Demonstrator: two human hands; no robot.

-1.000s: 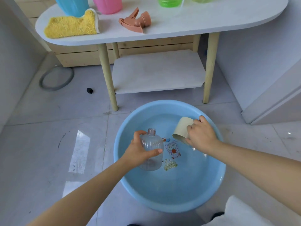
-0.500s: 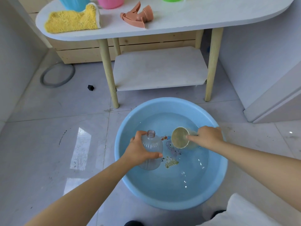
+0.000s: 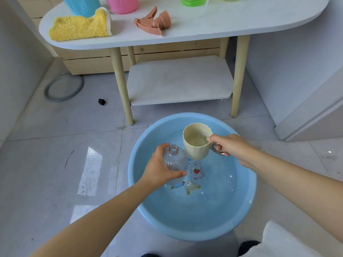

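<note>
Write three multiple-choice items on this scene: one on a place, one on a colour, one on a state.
1. Where does the yellow cloth lie? A on the table top; B on the lower shelf; C on the floor.
2. What colour is the basin? A pink; B light blue; C green.
3. How is the mouth of the clear bottle? A capped; B open; C plugged with a sprayer.
Answers: 1 A, it lies on the white top near its edge; 2 B, its rim and wall are light blue; 3 B, the left hand holds it with its neck bare.
</note>
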